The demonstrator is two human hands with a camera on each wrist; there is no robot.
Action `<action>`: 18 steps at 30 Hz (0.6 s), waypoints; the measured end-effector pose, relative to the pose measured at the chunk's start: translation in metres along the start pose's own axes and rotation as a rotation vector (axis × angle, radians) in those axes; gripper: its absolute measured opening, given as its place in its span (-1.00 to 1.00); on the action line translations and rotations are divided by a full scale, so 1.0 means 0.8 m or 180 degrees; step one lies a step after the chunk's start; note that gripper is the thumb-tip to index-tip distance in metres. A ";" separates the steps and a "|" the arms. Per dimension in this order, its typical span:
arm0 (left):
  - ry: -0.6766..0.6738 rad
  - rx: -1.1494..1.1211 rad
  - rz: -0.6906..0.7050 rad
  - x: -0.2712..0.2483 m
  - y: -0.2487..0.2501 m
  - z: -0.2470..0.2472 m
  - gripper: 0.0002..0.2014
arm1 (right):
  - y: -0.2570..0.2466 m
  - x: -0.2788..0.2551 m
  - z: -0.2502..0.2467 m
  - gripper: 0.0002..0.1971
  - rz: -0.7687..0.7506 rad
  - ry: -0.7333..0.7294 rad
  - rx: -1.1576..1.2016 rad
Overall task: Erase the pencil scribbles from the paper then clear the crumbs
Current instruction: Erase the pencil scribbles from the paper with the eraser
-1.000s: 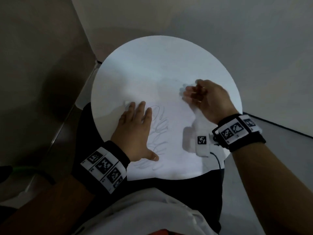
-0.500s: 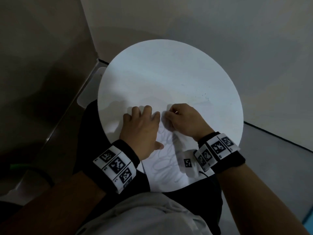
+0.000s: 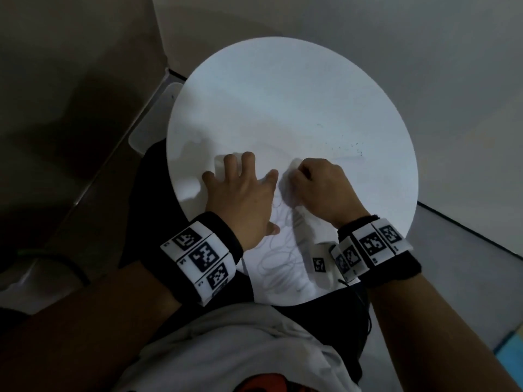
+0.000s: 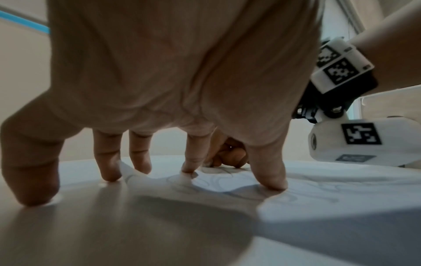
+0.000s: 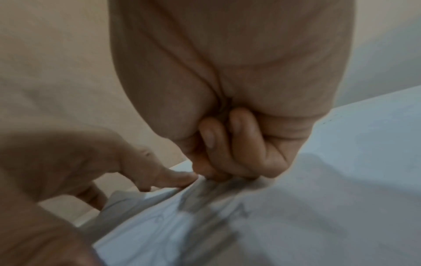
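Observation:
A white sheet of paper (image 3: pixel 317 222) lies on the near half of a round white table (image 3: pixel 283 89). Grey pencil scribbles (image 3: pixel 280 264) loop across the sheet between my wrists. My left hand (image 3: pixel 240 193) is spread flat, its fingertips (image 4: pixel 268 178) pressing the paper's left edge. My right hand (image 3: pixel 319 188) is curled just right of it, fingers tucked (image 5: pixel 227 153) and pressed onto the scribbles (image 5: pixel 205 203). A small pale eraser (image 3: pixel 294 165) shows blurred at its fingertips; most of it is hidden. Dark crumbs (image 3: pixel 351 145) dot the table to the far right.
The table's near edge sits over my lap, with a white shirt below. A pale rectangular base (image 3: pixel 147 128) shows on the floor at the left. A dark cable (image 3: pixel 56 258) curves on the floor further left. Walls close in behind the table.
My right hand came from the table's right side over to the scribbles beside my left hand, and its fingers curled. The left hand stayed on the paper.

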State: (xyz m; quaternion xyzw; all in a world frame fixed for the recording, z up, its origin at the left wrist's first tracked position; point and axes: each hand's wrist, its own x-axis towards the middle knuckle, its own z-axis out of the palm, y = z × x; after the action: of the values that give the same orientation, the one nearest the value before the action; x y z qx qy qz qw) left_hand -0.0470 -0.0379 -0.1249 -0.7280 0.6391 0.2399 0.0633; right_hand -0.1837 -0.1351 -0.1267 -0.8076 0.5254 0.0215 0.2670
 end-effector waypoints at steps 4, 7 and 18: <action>0.0018 0.0041 -0.0004 -0.002 0.002 0.000 -0.05 | 0.005 -0.002 -0.003 -0.65 0.0131 0.0045 0.0102; 0.0034 0.0078 -0.0003 -0.003 0.002 0.000 -0.05 | 0.003 -0.005 -0.003 -0.66 0.0198 0.0051 0.0122; 0.0003 0.0066 0.0005 -0.003 0.002 -0.002 -0.02 | -0.006 -0.009 0.006 -0.66 0.0171 0.0026 0.0277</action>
State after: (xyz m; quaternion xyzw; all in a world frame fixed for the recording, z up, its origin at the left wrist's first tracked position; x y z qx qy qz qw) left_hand -0.0485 -0.0368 -0.1220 -0.7269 0.6422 0.2330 0.0703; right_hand -0.1815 -0.1258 -0.1265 -0.7810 0.5484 0.0026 0.2990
